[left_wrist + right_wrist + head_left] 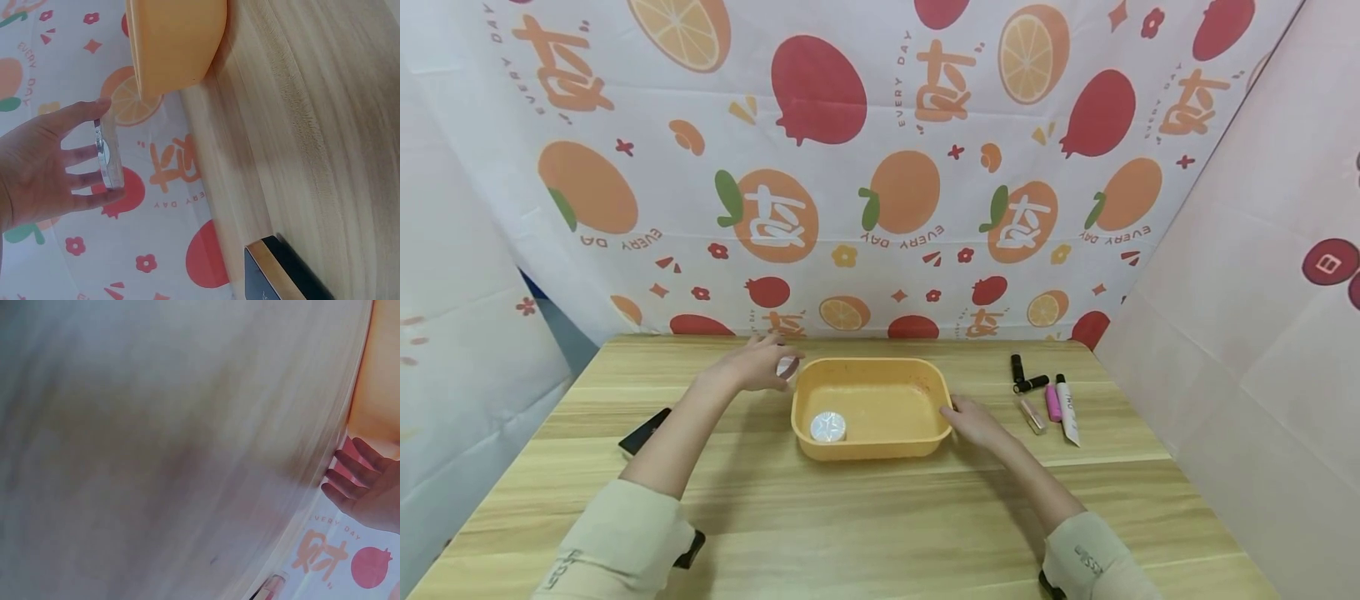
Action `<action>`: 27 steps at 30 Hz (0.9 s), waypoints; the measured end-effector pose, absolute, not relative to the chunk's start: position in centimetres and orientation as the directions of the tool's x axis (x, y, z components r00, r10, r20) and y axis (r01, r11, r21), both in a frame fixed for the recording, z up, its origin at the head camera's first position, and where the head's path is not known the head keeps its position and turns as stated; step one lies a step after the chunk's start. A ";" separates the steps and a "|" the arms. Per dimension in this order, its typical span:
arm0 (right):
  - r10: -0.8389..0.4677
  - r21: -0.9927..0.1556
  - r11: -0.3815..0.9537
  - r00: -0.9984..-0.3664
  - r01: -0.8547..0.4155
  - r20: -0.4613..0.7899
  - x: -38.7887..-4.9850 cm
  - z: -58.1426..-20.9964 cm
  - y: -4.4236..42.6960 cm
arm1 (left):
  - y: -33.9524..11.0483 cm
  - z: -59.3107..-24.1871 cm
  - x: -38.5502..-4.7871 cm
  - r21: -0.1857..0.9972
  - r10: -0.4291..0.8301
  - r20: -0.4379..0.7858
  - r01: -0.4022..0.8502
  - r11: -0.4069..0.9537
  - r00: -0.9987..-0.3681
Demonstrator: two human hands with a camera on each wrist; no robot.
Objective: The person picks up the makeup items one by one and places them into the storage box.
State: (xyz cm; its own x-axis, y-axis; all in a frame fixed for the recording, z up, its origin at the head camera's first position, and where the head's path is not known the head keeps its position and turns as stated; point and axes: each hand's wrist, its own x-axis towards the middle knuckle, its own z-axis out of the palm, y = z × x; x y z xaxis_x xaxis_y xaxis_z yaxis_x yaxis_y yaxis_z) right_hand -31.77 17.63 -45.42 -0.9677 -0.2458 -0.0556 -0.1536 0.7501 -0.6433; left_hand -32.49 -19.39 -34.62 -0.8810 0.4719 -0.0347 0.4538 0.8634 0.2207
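Observation:
My left hand (763, 364) pinches a thin round compact (787, 367) just off the left end of a yellow plastic basin (872, 451). In the left wrist view the compact (109, 150) stands on edge between thumb and fingertips, its rim silvery. A round silver case with a star pattern (828, 427) lies in the basin's front left corner. At the basin's right end, my right hand (973, 421) touches the rim. The right wrist view shows the fingers of that hand (375, 490) nearly straight and spread beside the basin wall; its thumb is hidden there.
On the right lie two black lipstick tubes (1032, 384), a clear pinkish tube (1032, 416), a pink tube (1053, 403) and a white squeeze tube (1067, 412). A flat black box (644, 432) lies by the left forearm. A fruit-printed curtain (880, 275) hangs behind the wooden table (850, 525).

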 end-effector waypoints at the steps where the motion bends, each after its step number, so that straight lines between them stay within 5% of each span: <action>1: -0.247 -0.644 0.749 -0.967 -0.156 -0.054 -31.7 -45.4 17.6 | -19.4 -34.6 -32.4 0.218 0.470 -0.035 0.452 0.865 -0.882; 27: -0.238 -0.627 0.763 -0.970 -0.157 -0.048 -30.3 -46.1 17.3 | -18.6 -34.8 -30.7 0.225 0.547 -0.017 0.530 0.818 -0.837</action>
State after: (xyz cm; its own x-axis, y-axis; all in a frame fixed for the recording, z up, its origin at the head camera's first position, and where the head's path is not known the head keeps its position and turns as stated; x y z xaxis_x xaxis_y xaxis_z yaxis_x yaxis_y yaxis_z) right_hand -30.28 17.34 -46.08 -0.9701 -0.2381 -0.0476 -0.1566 0.7632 -0.6269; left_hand -30.67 -18.59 -34.80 -0.8368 0.5473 -0.0169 0.5301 0.8175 0.2251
